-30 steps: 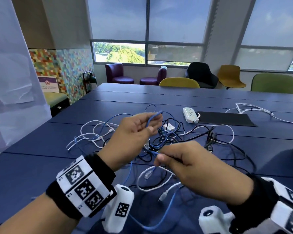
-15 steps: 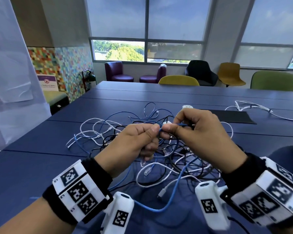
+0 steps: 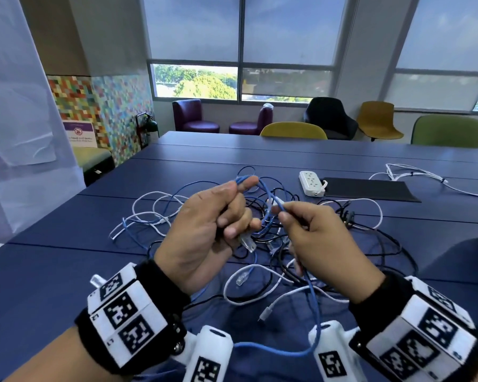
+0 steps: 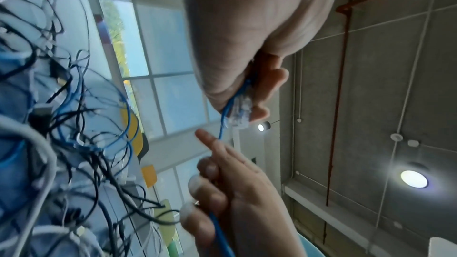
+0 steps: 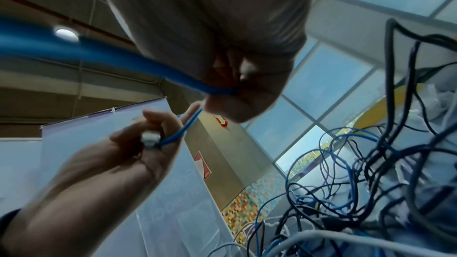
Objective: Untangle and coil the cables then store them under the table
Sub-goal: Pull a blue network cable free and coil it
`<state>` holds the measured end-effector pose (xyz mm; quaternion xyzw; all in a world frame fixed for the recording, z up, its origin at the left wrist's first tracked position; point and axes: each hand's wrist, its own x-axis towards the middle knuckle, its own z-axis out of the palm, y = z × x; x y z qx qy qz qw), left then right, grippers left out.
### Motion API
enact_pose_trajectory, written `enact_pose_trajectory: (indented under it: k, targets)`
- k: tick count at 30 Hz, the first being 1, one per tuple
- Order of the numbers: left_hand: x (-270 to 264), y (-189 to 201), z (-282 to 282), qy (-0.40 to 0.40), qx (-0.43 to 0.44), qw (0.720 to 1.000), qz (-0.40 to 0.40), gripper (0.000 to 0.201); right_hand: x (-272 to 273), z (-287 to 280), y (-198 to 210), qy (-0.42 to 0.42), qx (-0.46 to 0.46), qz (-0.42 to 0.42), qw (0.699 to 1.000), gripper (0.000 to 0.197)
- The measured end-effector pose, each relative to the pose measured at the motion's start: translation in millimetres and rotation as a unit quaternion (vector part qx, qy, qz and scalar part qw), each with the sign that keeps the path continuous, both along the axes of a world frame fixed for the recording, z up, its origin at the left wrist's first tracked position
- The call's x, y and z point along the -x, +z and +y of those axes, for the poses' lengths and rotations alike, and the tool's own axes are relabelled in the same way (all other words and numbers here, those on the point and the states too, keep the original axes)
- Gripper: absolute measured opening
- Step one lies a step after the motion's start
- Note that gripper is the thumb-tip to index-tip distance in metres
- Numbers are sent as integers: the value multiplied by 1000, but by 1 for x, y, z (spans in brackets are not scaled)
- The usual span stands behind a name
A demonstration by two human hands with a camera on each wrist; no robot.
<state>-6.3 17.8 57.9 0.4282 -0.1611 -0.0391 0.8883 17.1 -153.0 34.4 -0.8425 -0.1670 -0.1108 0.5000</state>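
Both hands have drawn apart since half a second ago, when their fingertips met over the tangle; the power strip they hid then shows again. Now the left hand [image 3: 204,232] is curled round a thin blue network cable [image 3: 268,197], a loop of it standing up past the forefinger and its clear plastic plug [image 3: 247,244] poking out below the fingers, which the left wrist view confirms. The right hand [image 3: 320,241] pinches the same blue cable between thumb and forefinger, just beside the left, and the cable runs on through its palm, sags toward the body and curves under the wrists. Beyond and beneath both hands lies the tangle of blue, white and black cables [image 3: 329,244] on the dark blue table [image 3: 66,271], with a white power strip [image 3: 311,183] and a flat black mat [image 3: 370,187] farther back and a separate white cable [image 3: 414,175] well apart at the right. Coiling has, I judge, only just begun and nothing is stored. The risk is that the blue cable's far run is threaded through the heap: pulling more slack could tighten a knot or drag the whole heap along, and the plug's clip could snag on another strand
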Motion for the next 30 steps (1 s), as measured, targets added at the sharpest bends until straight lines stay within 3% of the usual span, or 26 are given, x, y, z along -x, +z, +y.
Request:
enact_pose_trajectory:
  k: [3,6,11,15,18,22,23,27,30]
  targets:
    - [-4,1,6,77,-38,995,-40,26,9,3,-2,32,-68,107,991,15]
    - [-11,2,14,112,-67,988,-78,18,18,5,-5,66,-34,159,985,16]
    - [-19,-13,18,137,-203,965,-96,17,26,9,2,99,125,55,986,20]
    - [-19,-26,9,121,-277,947,-107,35,25,11,11,119,187,23,975,33]
    - [-17,-29,3,102,-319,933,-133,32,21,12,15,130,188,11,973,33]
    - [-14,-28,2,119,-432,875,-181,42,17,8,24,111,129,15,985,30]
    - [-12,-26,2,113,-441,872,-182,41,17,7,27,115,118,17,986,28]
    - [-5,-17,6,77,-440,876,-182,37,13,2,36,119,50,41,991,15]
    - [-3,-16,8,32,-400,906,-133,28,10,-4,42,131,33,36,990,10]
